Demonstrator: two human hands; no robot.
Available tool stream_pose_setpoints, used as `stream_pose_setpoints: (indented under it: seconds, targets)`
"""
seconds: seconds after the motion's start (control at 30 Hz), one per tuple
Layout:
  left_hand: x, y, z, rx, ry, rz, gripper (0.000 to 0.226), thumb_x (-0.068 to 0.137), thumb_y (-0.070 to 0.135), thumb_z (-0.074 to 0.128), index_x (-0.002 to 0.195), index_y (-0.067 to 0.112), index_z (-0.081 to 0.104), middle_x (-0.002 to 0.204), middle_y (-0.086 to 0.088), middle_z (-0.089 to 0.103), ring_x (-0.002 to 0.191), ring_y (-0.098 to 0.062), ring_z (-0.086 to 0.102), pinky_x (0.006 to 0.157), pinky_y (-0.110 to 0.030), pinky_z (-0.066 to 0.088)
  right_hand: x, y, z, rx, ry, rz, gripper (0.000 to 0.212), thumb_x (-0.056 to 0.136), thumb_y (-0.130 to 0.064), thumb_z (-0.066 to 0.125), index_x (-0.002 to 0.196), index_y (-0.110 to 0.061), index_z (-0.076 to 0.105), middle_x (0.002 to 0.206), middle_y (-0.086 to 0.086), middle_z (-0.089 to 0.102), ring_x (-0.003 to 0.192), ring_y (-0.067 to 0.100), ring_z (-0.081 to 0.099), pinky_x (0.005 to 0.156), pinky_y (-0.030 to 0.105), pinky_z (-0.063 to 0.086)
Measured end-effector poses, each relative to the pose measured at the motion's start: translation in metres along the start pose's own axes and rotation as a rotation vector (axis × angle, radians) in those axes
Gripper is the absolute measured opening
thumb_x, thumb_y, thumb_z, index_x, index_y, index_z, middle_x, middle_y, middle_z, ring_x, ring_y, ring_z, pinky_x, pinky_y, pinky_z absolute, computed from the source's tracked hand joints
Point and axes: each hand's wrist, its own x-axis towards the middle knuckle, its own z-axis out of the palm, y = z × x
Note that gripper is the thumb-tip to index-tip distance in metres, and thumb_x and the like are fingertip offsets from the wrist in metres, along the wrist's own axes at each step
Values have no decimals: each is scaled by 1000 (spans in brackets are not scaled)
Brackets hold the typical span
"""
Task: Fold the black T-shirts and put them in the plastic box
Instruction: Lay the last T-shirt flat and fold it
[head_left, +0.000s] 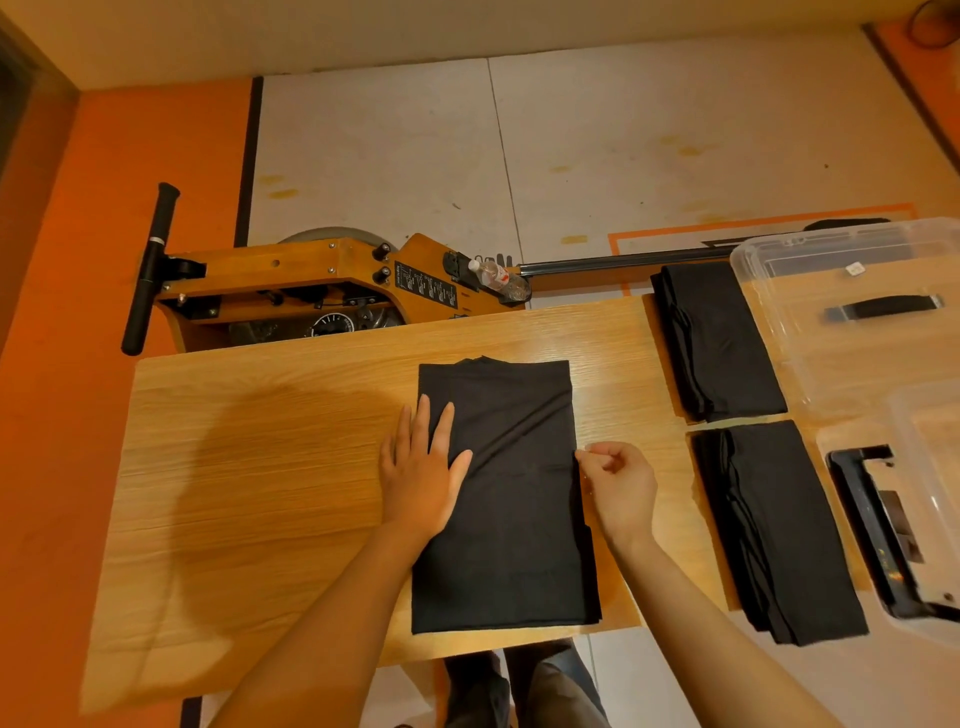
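A black T-shirt (506, 499), folded into a long strip, lies on the wooden bench (260, 467), running from near the far edge to the near edge, toward the bench's right end. The left hand (421, 467) lies flat with straight, spread fingers, palm down across the shirt's left edge, partly on cloth and partly on wood. The right hand (618, 486) is at the shirt's right edge, fingers curled, thumb and forefinger pinching the hem about midway along it.

Just past the bench's right end, two stacks of folded black shirts sit side by side: a far stack (719, 338) and a near stack (779, 530). Right of them stands a clear plastic box (852, 312) at the far side, with its lid (893, 519) nearer, black latch showing.

Beyond the bench's far edge is a wooden rowing machine (311, 286) with a water bottle (498, 278) resting on it.
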Motion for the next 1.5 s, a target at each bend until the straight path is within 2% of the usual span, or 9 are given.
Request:
stream_pose_setpoints:
  seconds: [0.47,0.6,0.67,0.8,0.9,0.97,1.13,1.33,1.5]
  targets:
    - [-38,-2,14,56,-54,-7,71,94,63,20,153,32,-8,161,-4,-16,148,-28,-12,118,-47,1,-23,14,-6,-96,18,-88,6,88,-14,68,90,-15,62,78,-3,65,73,12,62,64,23,48]
    - [-38,-4,20,32,4,9,72,93,61,33,154,28,12,162,-9,4,149,-33,5,116,-52,14,-26,17,-12,-70,18,-77,10,89,-15,70,95,-13,62,79,-3,64,70,7,60,60,12,42]
    - [-39,-6,23,34,40,20,72,92,59,42,153,25,24,160,-13,15,147,-36,15,113,-55,22,-27,19,-15,-69,0,-54,14,89,-19,70,100,-14,61,83,-1,65,74,6,60,61,12,40]
    - [-46,-7,24,47,57,42,73,91,58,46,152,25,25,160,-13,17,147,-35,16,112,-55,23,-30,24,-18,-59,-1,-44,13,92,-22,66,102,-14,64,87,-2,67,80,9,62,66,17,43]
    - [-59,-7,27,53,45,50,72,90,58,47,151,24,30,158,-14,22,145,-36,21,109,-56,29,-44,29,-22,-60,41,-68,4,94,-18,63,95,-14,64,84,-6,65,78,7,61,64,10,42]
    - [-68,-8,29,52,51,52,71,88,59,42,149,22,36,155,-15,29,142,-37,29,106,-56,34,-58,37,-25,-61,58,-66,2,93,-14,62,91,-14,63,83,-6,65,77,6,60,63,9,42]
    - [-88,-9,31,52,48,65,70,87,58,35,146,21,40,153,-16,34,140,-38,33,103,-56,37,-88,60,-29,-63,78,-41,2,92,-17,65,92,-16,63,83,-4,66,80,10,63,74,26,52]
    - [-105,-12,36,52,29,86,66,95,61,30,148,22,37,154,-16,32,141,-37,30,103,-56,37,-107,67,-29,-114,63,-40,15,89,-20,71,99,-17,61,77,-6,64,77,9,63,75,26,53]
    - [-110,-12,36,50,-35,50,70,94,63,15,150,25,28,156,-16,28,143,-37,27,105,-56,36,-118,75,-34,-153,63,-50,15,90,-18,70,101,-17,60,77,-6,64,76,10,63,74,27,53]
